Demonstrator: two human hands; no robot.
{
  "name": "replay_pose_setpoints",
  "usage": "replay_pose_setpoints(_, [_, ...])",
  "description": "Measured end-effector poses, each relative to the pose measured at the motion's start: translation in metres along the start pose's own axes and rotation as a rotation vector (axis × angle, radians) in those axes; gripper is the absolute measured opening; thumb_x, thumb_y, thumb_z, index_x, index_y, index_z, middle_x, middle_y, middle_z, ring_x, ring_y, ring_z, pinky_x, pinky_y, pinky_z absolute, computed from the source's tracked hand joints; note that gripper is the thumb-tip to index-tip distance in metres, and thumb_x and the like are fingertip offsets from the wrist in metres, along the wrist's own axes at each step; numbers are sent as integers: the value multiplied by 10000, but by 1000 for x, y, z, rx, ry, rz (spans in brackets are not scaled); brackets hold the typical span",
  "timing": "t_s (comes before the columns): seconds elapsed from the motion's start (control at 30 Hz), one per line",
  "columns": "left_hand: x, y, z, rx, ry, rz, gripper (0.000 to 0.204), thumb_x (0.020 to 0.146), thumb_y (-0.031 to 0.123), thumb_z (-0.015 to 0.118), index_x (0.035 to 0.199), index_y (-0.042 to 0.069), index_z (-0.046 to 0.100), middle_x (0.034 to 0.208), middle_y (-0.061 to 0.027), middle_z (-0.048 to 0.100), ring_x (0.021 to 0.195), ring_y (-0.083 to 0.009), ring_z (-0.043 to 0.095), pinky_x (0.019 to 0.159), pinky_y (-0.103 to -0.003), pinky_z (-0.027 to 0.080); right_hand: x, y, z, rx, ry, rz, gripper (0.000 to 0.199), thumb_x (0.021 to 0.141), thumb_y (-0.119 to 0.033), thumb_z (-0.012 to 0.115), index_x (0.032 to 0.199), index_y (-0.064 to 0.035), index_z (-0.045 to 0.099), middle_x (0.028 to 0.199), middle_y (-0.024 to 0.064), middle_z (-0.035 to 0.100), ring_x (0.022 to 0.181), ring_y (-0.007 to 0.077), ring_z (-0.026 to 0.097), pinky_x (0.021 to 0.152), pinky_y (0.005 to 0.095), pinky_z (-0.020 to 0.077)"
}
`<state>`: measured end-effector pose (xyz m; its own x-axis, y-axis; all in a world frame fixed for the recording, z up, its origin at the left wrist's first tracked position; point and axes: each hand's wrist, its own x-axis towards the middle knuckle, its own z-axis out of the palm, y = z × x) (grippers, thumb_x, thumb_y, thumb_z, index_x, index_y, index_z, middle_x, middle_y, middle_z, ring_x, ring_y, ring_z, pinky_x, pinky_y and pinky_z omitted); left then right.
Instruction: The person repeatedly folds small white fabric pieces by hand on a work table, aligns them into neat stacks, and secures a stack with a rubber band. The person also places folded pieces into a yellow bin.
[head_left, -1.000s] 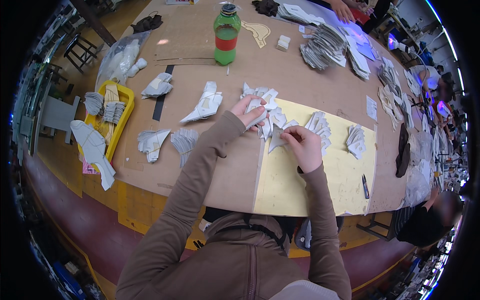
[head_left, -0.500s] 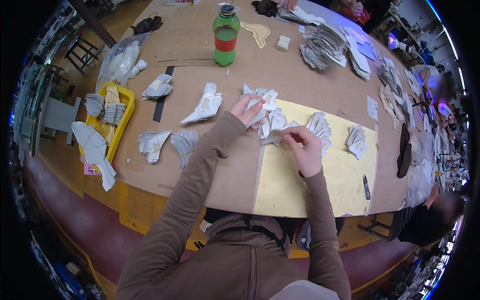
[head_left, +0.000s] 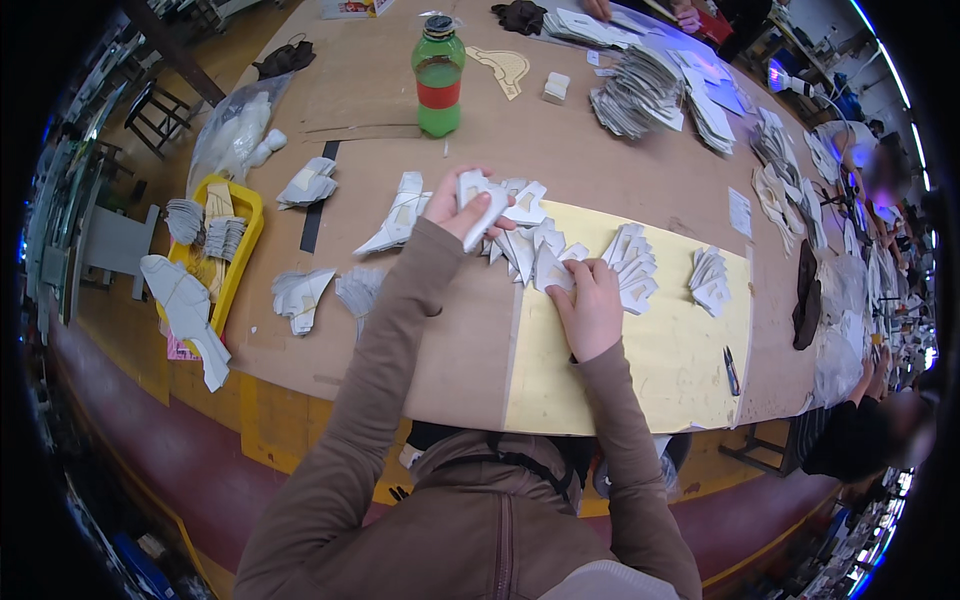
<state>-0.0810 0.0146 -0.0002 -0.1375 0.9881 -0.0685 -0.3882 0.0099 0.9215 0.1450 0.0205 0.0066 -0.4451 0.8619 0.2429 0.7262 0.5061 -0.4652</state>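
Note:
My left hand [head_left: 467, 207] is closed round a small stack of white cut pieces [head_left: 480, 192], the thumb lying across its face. To the right and nearer me, my right hand [head_left: 588, 305] pinches a single white cut piece [head_left: 551, 270] by its edge. That piece is at the near side of a fanned pile of white pieces [head_left: 527, 243], at the left edge of a yellow sheet [head_left: 640, 375]. Beside my right hand another fanned pile [head_left: 629, 268] lies on the sheet, and a smaller fan [head_left: 709, 282] is farther right.
Banded bundles [head_left: 303, 300] lie left of my forearm, with a yellow basket [head_left: 250, 240] beyond them. A green bottle [head_left: 438, 75] stands ahead. Tall grey stacks [head_left: 640, 92] are at far right, and a pen [head_left: 732, 371] lies on the sheet. Other people's hands show at the far edge.
My left hand has turned and shifted left with its stack, which now shows its face. My right hand has moved slightly left and nearer me, its piece now seen flat rather than edge-on.

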Motion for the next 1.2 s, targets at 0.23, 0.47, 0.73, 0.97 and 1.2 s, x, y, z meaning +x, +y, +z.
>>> replay_pose_setpoints(0.23, [-1,8,-6,37,-27,-50,348,993,109,441,1326,74,347,1107,-240,612,794,-188,678,606,-212,544,-13,13,-13,329,-77,-26,200,777,-17,670,975,-9,644,853,114,626,809,269,587,770,334,459])
replay_pose_setpoints(0.47, [-2,6,-5,29,-61,-154,324,1011,134,404,1326,85,348,1099,-211,619,796,-179,673,623,-225,548,-9,47,-78,259,7,88,159,830,22,598,977,15,656,816,98,587,766,198,585,717,283,453])
replay_pose_setpoints(0.73, [-3,1,0,107,-143,-210,275,1003,166,457,1261,98,394,1079,-158,644,753,-148,658,597,-228,526,4,46,-62,157,-87,-111,123,825,-43,617,934,-18,667,876,120,600,871,298,566,830,370,449])
replay_pose_setpoints(0.97, [-4,3,-1,153,-159,-226,305,992,179,485,1270,92,395,1109,-165,635,774,-150,653,639,-231,523,36,21,-24,28,-116,-183,121,810,-56,642,920,-11,661,954,130,660,999,292,597,980,405,403])
replay_pose_setpoints(1.2, [-3,6,-5,150,-83,-199,310,982,159,498,1270,97,403,1092,-154,642,767,-147,654,620,-231,534,2,35,-82,458,-51,145,272,792,3,649,1064,9,649,912,92,671,908,146,608,836,275,469])
